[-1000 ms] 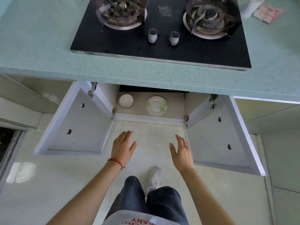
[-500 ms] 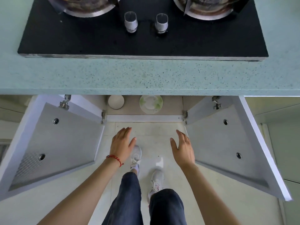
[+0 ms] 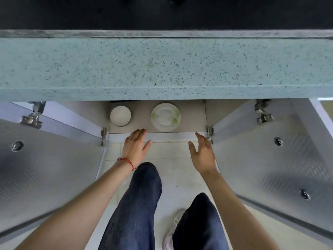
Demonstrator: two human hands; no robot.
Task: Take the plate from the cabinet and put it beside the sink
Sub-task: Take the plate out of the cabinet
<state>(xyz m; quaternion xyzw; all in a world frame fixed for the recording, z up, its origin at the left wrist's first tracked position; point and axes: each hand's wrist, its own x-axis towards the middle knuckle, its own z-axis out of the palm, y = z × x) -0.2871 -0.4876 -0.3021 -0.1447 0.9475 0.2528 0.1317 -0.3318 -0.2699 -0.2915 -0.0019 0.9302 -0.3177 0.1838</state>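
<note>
Ceramic, I judge, and glazed white with pale green leaf marks: the plate (image 3: 165, 116) lies flat on the cabinet (image 3: 191, 112) floor, close behind the front sill and well under the overhang of the counter (image 3: 162, 69). Left of the plate, apart from it, sits a smaller white bowl (image 3: 120, 115). Both doors stand swung wide, one to either side of the plate.

My left hand (image 3: 135, 145) is spread, palm down, its fingertips just reaching the sill a little left of the plate's near edge, holding nothing. My right hand (image 3: 202, 152) is also spread and empty, thumb out, further right of the plate and nearer the right door hinge; it has not crossed the sill.

I expect the plate to be stiff, moderately heavy for its look, brittle if knocked, and slick on the glaze. Lying flat, it gives no room under the rim, so I would tip its near edge up with my fingertips, then pinch the rim, thumb on top and fingers beneath. The second hand can take the opposite rim. The counter edge hangs low above the plate, so I would draw it straight out toward me before lifting, or the far rim may strike the stone.
</note>
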